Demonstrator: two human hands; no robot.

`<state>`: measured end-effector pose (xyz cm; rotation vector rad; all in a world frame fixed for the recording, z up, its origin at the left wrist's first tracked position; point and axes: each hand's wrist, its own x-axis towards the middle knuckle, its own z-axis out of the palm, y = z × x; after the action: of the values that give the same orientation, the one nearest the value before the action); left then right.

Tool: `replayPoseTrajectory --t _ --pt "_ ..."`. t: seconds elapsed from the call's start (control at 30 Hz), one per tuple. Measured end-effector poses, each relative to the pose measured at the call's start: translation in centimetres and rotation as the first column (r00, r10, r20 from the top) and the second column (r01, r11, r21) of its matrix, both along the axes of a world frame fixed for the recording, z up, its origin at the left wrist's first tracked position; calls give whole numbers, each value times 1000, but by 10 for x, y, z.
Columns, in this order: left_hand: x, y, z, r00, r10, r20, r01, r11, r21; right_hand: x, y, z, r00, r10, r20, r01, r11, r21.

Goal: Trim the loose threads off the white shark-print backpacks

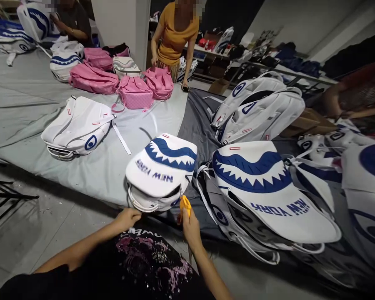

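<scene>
A white backpack with a blue toothed mouth and "NEW YORK" lettering lies at the table's near edge, its flap over the top. My right hand is closed around orange-handled scissors, whose blades point up at the backpack's right side. Just below the backpack's lower left, by its white handle loop, is my left hand, its fingers pressed together; what they pinch, if anything, is too small to make out. A larger white backpack with the same pattern lies to the right.
A plain white backpack rests on the grey cloth-covered table at left. Pink backpacks stand farther back. More white backpacks are piled at right. A person in an orange top stands across; other people are at both sides.
</scene>
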<state>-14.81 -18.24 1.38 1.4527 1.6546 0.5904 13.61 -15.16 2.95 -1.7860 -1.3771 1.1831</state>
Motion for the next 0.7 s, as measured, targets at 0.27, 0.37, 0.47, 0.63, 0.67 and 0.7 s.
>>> replayPoseTrajectory --t 0.27,0.37,0.47,0.63,0.67,0.7 --pt "-28 46 24 838 -258 -482 453 821 348 36 -22 -25 975 39 -221 -84 977 -196" --pt "-1 116 51 924 -230 -306 330 882 335 49 -49 -17 991 57 -121 -73 988 -133" --pt "25 166 87 985 29 -171 45 908 416 59 -81 -10 996 -53 -65 54 999 0" --pt "46 195 122 993 54 -103 -3 899 439 55 -115 -7 989 -145 9 143 983 118" --pt "49 197 123 992 35 -117 20 899 438 52 -117 -7 989 -144 26 140 984 109" --pt "53 198 123 990 10 -141 54 895 444 49 -116 -5 988 -143 55 137 986 97"
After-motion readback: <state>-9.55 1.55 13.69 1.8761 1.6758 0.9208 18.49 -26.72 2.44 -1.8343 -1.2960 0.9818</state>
